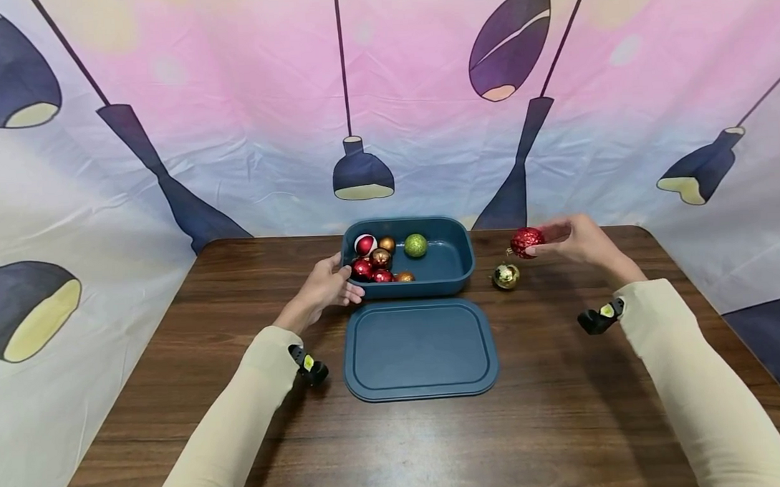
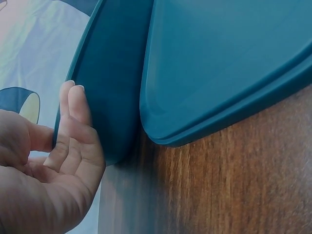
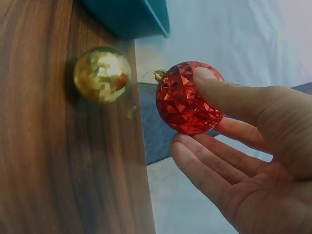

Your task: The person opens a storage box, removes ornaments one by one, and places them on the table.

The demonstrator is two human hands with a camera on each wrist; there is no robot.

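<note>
My right hand [image 1: 573, 238] pinches a red faceted Christmas bauble [image 3: 189, 97] between thumb and fingers, its gold cap facing left. The bauble is held above the table, behind and to the right of a shiny gold bauble [image 1: 506, 276]. At the far edge of the table stands a dark blue storage box [image 1: 409, 289]. My left hand [image 1: 327, 285] grips its left front corner, the thumb at the rim and the fingers [image 2: 80, 105] laid along the wall. Several red, brown and orange baubles crowd the box's left side; a glittery green bauble [image 1: 415, 245] sits nearer the middle.
A flat blue lid [image 1: 421, 350] lies on the wooden table [image 1: 410, 450] just in front of the box. Behind the table hangs a cloth [image 1: 283, 132] printed with lamps. Both wrists wear small black cameras.
</note>
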